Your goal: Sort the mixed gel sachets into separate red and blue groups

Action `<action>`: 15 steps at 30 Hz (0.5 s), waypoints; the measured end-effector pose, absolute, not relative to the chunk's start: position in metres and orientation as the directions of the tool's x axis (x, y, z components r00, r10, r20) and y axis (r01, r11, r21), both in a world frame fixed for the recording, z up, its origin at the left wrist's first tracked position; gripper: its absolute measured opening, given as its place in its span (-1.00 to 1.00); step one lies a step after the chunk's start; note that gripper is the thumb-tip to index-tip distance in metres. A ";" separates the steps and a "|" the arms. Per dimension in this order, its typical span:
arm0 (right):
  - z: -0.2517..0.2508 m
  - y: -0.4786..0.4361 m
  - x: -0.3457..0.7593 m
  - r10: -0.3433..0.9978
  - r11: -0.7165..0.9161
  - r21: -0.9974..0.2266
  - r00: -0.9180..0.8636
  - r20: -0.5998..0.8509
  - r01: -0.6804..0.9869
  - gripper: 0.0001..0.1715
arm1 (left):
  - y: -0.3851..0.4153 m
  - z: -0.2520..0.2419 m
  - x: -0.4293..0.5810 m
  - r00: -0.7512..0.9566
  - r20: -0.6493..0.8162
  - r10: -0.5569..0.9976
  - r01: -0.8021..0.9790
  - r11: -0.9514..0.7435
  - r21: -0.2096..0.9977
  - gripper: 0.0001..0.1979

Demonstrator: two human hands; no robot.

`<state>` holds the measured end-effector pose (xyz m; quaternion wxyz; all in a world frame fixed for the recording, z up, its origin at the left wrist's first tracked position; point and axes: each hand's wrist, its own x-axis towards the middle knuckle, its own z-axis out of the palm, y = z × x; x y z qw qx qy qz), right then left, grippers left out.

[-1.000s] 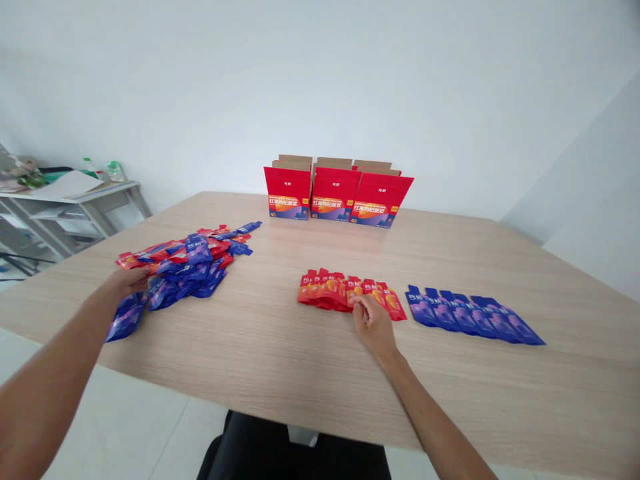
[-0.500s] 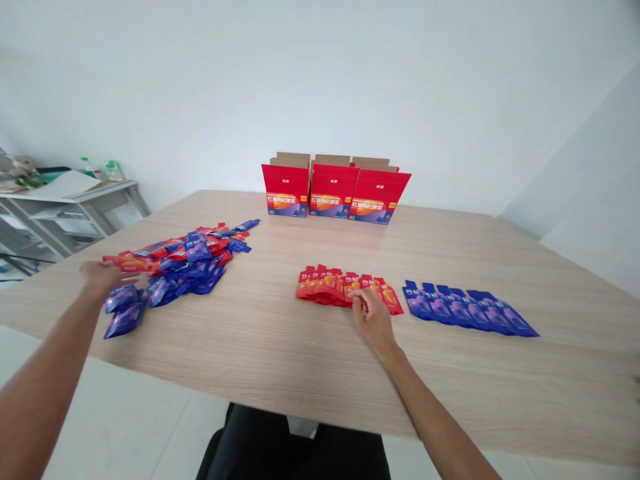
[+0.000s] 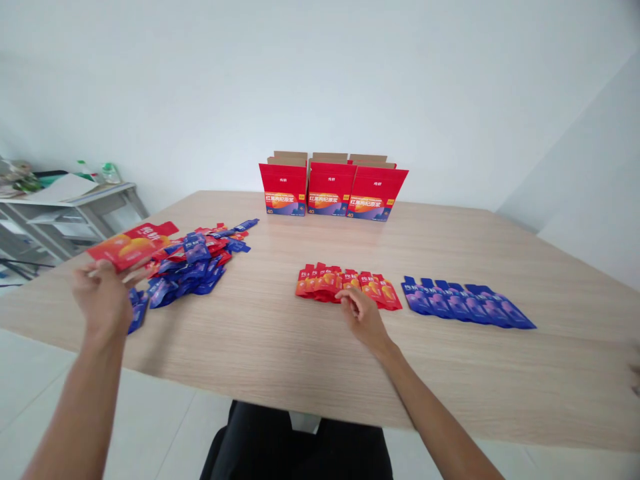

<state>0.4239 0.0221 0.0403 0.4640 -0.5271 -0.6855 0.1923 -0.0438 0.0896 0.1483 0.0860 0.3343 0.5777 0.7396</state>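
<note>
My left hand [image 3: 103, 293] grips a red pouch [image 3: 133, 245] between thumb and fingers, raised above the left side of the table. Under and beside it lies a mixed pile of red and blue pouches [image 3: 193, 270]. My right hand [image 3: 365, 320] is closed, fingers curled, at the front edge of a row of overlapping red pouches [image 3: 327, 283]. Nothing shows in its fingers. Right of that row lies a row of overlapping blue pouches [image 3: 463, 303], fanned out with their spouts away from me.
Three red cartons [image 3: 330, 190] with raised flaps stand side by side at the back of the wooden table [image 3: 280, 347]. Beyond the table's left edge is a side desk [image 3: 95, 197] with papers and bottles. A blurred, unclear shape shows at the far right edge.
My left hand has lifted a red pouch off the pile and moved slightly right with it. My right hand has slid a little left along the red row.
</note>
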 end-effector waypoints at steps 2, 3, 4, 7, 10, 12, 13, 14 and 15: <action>0.044 0.014 0.410 0.940 0.337 -0.854 -0.089 0.330 0.396 -0.47 | 0.072 0.129 0.012 -0.707 0.277 0.651 0.017 -0.375 0.927 -0.84; 0.045 0.009 0.402 0.953 0.300 -0.905 -0.136 0.271 0.300 -0.43 | 0.059 0.117 0.042 -0.680 0.233 0.695 -0.065 -0.374 0.925 -0.82; 0.046 0.003 0.393 0.959 0.251 -0.947 -0.189 0.214 0.201 -0.38 | 0.045 0.104 0.073 -0.624 0.207 0.754 -0.136 -0.364 0.921 -0.75; 0.048 -0.017 0.370 0.939 0.108 -0.994 -0.325 0.111 -0.028 -0.29 | 0.001 0.065 0.156 -0.465 0.102 0.880 -0.292 -0.261 0.920 -0.58; 0.051 -0.032 0.360 0.950 0.072 -0.991 -0.296 0.102 -0.109 -0.35 | -0.034 0.036 0.211 -0.323 0.080 0.943 -0.294 -0.180 0.939 -0.60; 0.053 -0.035 0.363 0.973 0.058 -0.990 -0.213 0.085 -0.127 -0.39 | -0.049 0.024 0.231 -0.264 0.102 0.959 -0.247 -0.170 0.954 -0.62; 0.055 -0.035 0.366 0.983 0.046 -0.990 -0.173 0.069 -0.133 -0.40 | -0.055 0.020 0.237 -0.244 0.114 0.963 -0.224 -0.170 0.960 -0.63; 0.056 -0.034 0.369 0.988 0.031 -0.990 -0.145 0.051 -0.139 -0.41 | -0.059 0.017 0.242 -0.231 0.123 0.965 -0.204 -0.171 0.964 -0.64; 0.057 -0.034 0.372 0.991 0.016 -0.990 -0.133 0.035 -0.140 -0.42 | -0.062 0.015 0.245 -0.222 0.130 0.966 -0.188 -0.173 0.967 -0.65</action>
